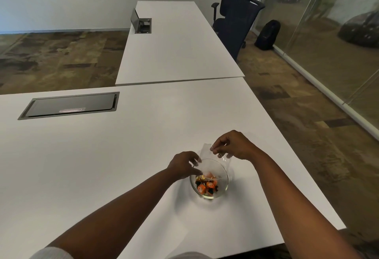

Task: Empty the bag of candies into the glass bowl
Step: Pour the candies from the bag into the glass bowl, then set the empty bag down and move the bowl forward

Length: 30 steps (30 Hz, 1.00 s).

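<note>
White tabletop fills this glass-walled meeting room. Your right hand pinches the raised bottom edge of the clear plastic bag; your left hand grips its side, steadying the mouth over the round glass bowl, likely so nothing spills. Orange and gold wrapped candies already lie inside. Nearby, a closed grey cable hatch sits well apart; nothing obstructs.
</note>
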Each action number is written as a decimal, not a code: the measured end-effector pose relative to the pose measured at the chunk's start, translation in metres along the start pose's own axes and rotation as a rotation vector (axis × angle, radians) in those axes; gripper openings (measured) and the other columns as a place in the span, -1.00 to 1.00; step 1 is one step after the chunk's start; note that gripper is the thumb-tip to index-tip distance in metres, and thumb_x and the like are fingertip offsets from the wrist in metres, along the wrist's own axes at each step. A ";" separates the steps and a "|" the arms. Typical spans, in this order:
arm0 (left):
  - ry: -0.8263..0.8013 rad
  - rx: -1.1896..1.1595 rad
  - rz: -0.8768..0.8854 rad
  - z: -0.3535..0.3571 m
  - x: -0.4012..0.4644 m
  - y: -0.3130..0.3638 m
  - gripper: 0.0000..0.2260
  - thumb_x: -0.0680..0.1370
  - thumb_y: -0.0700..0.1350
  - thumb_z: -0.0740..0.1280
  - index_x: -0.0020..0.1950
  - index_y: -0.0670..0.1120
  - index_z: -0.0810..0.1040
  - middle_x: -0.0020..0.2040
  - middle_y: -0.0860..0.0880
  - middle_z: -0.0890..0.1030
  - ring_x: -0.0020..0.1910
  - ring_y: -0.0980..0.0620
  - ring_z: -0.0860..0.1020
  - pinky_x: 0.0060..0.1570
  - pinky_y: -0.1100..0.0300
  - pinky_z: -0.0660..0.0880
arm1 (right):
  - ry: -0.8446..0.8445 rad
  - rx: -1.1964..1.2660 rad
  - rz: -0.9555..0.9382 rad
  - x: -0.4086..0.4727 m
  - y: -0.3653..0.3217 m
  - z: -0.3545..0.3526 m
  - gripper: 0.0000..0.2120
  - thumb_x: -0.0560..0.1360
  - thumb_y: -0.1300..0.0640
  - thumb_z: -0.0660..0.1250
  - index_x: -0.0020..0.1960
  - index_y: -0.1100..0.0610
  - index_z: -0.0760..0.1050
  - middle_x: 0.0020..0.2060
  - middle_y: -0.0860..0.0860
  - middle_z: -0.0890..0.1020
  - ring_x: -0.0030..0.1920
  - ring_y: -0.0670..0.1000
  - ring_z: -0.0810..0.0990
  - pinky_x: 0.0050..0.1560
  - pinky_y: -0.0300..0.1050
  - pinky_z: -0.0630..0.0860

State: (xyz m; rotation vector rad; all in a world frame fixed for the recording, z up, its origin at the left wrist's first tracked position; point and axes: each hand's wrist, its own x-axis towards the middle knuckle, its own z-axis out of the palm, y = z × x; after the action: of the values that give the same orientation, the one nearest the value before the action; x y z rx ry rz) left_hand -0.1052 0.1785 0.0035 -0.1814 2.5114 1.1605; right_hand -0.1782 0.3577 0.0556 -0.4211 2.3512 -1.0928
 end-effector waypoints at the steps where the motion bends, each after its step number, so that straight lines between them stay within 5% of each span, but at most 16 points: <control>1: -0.015 -0.030 0.046 -0.001 0.000 0.001 -0.62 0.33 -0.12 0.53 0.12 -0.10 0.60 0.04 -0.05 0.65 -0.03 0.05 0.54 0.05 0.20 0.46 | -0.001 -0.020 -0.015 0.001 -0.001 0.000 -0.76 0.39 0.25 0.46 -0.35 -0.06 0.63 -0.47 -0.21 0.66 -0.48 -0.29 0.60 -0.49 -0.42 0.47; 5: 0.045 -0.160 0.146 -0.003 -0.001 0.006 -0.79 0.43 -0.12 0.45 0.04 -0.12 0.67 0.05 -0.10 0.70 -0.02 0.06 0.59 0.13 0.15 0.48 | 0.018 -0.017 -0.054 0.002 -0.007 0.002 -0.91 0.39 0.19 0.47 -0.11 0.07 0.68 -0.47 -0.25 0.65 -0.41 -0.28 0.63 -0.38 -0.38 0.48; 9: 0.098 -0.288 0.070 -0.013 -0.001 -0.001 -0.86 0.47 -0.15 0.39 -0.04 -0.17 0.69 -0.09 -0.11 0.72 -0.19 0.10 0.59 -0.09 0.31 0.49 | 0.148 0.102 -0.044 0.003 -0.008 0.004 -0.64 0.42 0.04 0.44 0.20 0.02 0.55 -0.08 -0.05 0.63 -0.03 -0.11 0.58 -0.01 -0.26 0.44; 11: 0.097 -0.399 0.010 -0.020 -0.002 -0.006 -0.89 0.50 -0.16 0.36 -0.08 -0.15 0.67 -0.17 -0.06 0.68 -0.28 0.12 0.59 -0.26 0.36 0.47 | 0.206 0.142 0.033 0.005 0.000 0.006 -0.64 0.44 0.05 0.41 0.23 0.05 0.53 0.02 0.05 0.63 0.05 -0.01 0.57 0.02 -0.20 0.43; 21: 0.210 -0.796 -0.351 -0.031 -0.030 -0.067 -0.86 0.53 -0.18 0.31 -0.21 -0.06 0.59 -0.23 0.00 0.63 -0.31 0.07 0.54 -0.28 0.28 0.48 | 0.041 0.357 0.471 -0.003 0.043 0.032 -0.63 0.48 0.30 0.34 0.27 0.18 0.48 0.04 0.12 0.54 0.08 0.06 0.50 0.21 0.00 0.46; 26: 0.078 -0.746 -0.449 -0.013 -0.040 -0.089 -0.88 0.51 -0.20 0.34 -0.20 -0.07 0.61 -0.43 0.11 0.68 -0.44 0.18 0.61 -0.35 0.34 0.52 | 0.022 0.353 0.514 -0.004 0.050 0.047 -0.66 0.51 0.35 0.27 0.26 0.15 0.50 0.09 0.13 0.56 0.03 0.06 0.50 -0.23 -0.17 0.49; 30: 0.010 -0.706 -0.488 0.000 -0.044 -0.092 -0.88 0.50 -0.19 0.36 -0.24 -0.08 0.62 -0.48 0.10 0.67 -0.55 0.20 0.57 -0.39 0.36 0.48 | 0.045 0.319 0.499 -0.002 0.052 0.053 -0.66 0.53 0.36 0.22 0.25 0.13 0.49 0.24 0.15 0.54 0.06 0.07 0.50 -0.13 -0.12 0.47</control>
State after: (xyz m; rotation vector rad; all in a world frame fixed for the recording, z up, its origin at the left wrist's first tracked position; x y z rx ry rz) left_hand -0.0401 0.1165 -0.0454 -0.9150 1.7935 1.7404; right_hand -0.1497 0.3586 -0.0137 0.2936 2.0959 -1.1970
